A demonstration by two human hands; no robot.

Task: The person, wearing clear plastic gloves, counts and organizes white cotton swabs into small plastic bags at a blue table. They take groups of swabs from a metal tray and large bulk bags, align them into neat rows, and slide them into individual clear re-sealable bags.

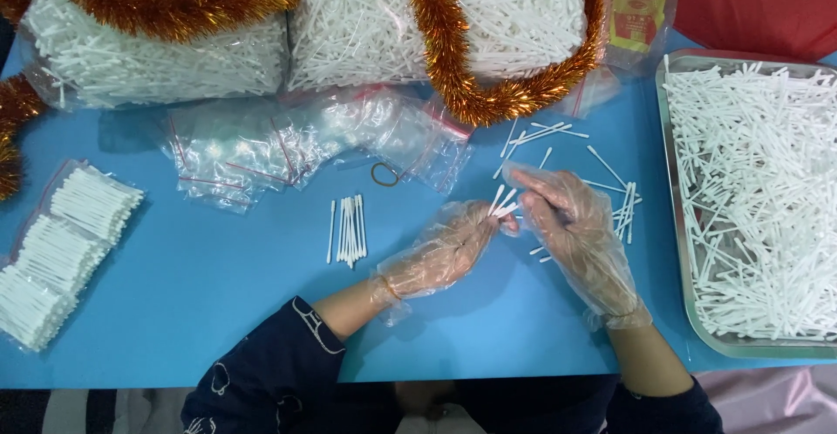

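My left hand, in a loose clear plastic glove, is closed around a small bunch of white cotton swabs whose ends stick out past the fingers. My right hand, also gloved, touches those swab ends with its fingertips. Both hands hover over the blue table. A short row of aligned swabs lies to the left of my left hand. More loose swabs are scattered behind and beside my right hand.
A metal tray heaped with swabs stands at the right. Empty clear zip bags and a rubber band lie behind. Filled swab bags sit at the left, large swab sacks with orange tinsel at the back.
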